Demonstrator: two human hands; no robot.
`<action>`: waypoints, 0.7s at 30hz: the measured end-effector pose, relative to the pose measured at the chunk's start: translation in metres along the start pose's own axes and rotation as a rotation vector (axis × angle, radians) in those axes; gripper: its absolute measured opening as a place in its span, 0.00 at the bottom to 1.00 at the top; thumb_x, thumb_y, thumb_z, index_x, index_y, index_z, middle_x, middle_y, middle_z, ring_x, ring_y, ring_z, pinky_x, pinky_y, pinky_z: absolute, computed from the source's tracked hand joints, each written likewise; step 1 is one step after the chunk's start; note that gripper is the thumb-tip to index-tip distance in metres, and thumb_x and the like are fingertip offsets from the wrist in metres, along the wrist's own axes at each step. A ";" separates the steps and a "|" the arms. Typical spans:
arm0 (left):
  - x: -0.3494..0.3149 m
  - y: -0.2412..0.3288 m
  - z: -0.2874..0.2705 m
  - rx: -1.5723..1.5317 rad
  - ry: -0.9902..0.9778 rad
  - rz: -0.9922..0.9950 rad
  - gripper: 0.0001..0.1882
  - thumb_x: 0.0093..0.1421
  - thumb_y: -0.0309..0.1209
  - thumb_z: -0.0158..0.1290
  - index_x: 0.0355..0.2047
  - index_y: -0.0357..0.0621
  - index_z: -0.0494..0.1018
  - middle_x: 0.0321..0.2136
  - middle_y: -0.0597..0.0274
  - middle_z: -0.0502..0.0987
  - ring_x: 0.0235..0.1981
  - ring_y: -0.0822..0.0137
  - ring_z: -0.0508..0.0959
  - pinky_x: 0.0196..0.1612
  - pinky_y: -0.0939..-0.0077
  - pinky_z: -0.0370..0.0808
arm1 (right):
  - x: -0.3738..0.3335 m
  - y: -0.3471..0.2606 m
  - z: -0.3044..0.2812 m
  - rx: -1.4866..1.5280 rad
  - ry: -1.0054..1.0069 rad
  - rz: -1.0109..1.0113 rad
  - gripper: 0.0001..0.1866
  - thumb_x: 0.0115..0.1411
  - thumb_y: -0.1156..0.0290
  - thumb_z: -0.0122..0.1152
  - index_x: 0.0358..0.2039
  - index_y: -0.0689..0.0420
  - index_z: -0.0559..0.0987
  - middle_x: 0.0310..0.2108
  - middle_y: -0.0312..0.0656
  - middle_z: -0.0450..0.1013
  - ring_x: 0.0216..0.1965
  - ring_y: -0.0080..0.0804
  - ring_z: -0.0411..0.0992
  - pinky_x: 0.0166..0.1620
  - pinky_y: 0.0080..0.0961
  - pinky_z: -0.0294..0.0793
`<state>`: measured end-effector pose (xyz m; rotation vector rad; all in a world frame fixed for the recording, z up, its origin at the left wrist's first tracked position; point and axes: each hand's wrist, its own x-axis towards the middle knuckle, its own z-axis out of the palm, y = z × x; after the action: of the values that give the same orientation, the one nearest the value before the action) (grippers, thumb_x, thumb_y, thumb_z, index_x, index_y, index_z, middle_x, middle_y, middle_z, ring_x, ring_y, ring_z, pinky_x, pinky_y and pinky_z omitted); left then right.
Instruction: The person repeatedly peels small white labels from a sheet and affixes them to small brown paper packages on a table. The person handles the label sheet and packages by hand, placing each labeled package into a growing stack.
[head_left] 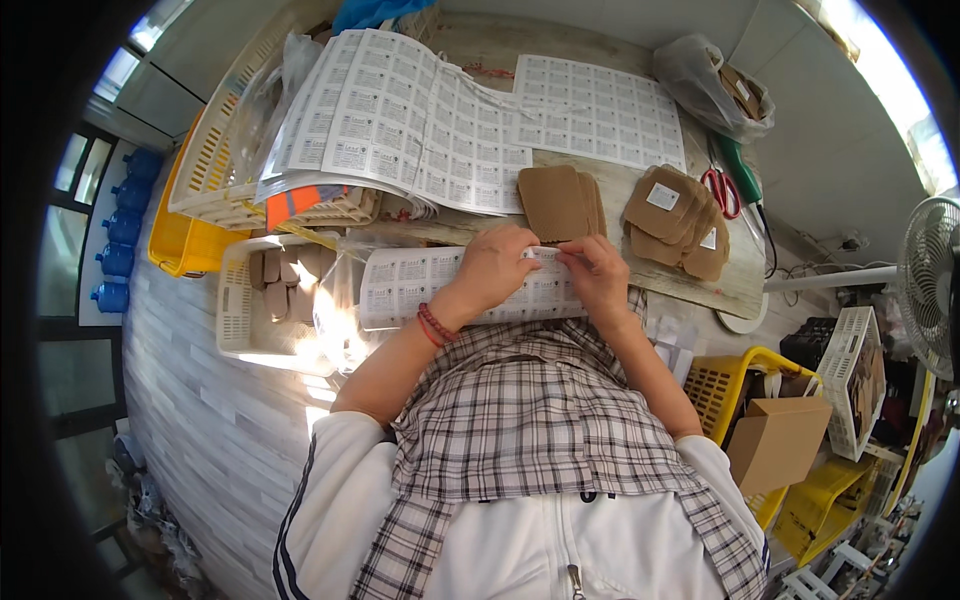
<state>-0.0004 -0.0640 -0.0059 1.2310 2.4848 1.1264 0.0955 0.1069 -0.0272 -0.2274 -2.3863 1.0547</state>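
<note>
A sheet of printed white labels [400, 285] lies across my lap, along the table's near edge. My left hand [497, 268], with a red bead bracelet at its wrist, rests on the sheet with its thumb and fingers pinched at the upper edge. Close beside it, my right hand [598, 280] pinches at the same edge, so both seem to hold the label sheet; whether a single label is lifted is too small to tell. Just beyond my hands stands a stack of brown cardboard pieces [552, 203]. Right of it sits a pile of similar pieces [655, 222], two bearing white labels [662, 196].
More label sheets [375, 130] spread over the wooden table [725, 265] and a cream basket [195, 190]. Red-handled scissors [720, 192], a green-handled corded tool [738, 168] and a plastic bag [700, 85] lie at right. Crates stand both sides; a fan [930, 285] is far right.
</note>
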 end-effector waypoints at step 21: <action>0.009 -0.012 0.007 0.037 -0.011 0.054 0.06 0.56 0.25 0.57 0.34 0.38 0.75 0.56 0.47 0.72 0.59 0.51 0.70 0.58 0.60 0.67 | 0.065 0.053 -0.014 0.763 -0.140 0.378 0.02 0.66 0.75 0.58 0.35 0.59 0.76 0.30 0.30 0.72 0.33 0.17 0.68 0.39 0.16 0.69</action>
<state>-0.0110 -0.0583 -0.0174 1.3182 2.4893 1.0879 0.0448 0.1749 -0.0328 -0.3347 -1.9055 2.1211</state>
